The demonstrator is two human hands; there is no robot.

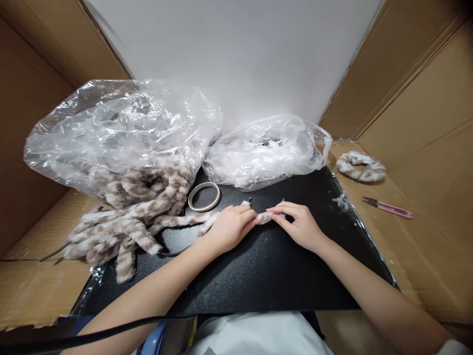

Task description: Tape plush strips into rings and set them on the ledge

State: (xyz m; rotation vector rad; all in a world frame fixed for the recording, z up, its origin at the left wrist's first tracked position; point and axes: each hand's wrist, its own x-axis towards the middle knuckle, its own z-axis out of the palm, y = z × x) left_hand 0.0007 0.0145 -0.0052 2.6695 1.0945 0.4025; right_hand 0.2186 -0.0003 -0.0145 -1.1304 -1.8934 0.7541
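My left hand (231, 228) is closed around a fluffy strip (263, 217) of white fur fabric with brown spots. At the strip's right end, the thumb and fingers of my right hand (295, 224) pinch the fabric. A short stretch of it shows between the two hands, just above the black table (258, 276). More spotted fur runs out to the left from behind my left hand toward a heap of similar fur strips (121, 227). My left fingers hide part of what they grip.
A large clear plastic bag (121, 123) lies over the heap. Beside it sits a white plastic bag (258, 158) with pale contents. A roll of tape (204, 197) lies behind my left hand. On cardboard at right are a fur ring (360, 166) and pink-handled thread snips (391, 209). Cardboard walls (424, 123) flank the table.
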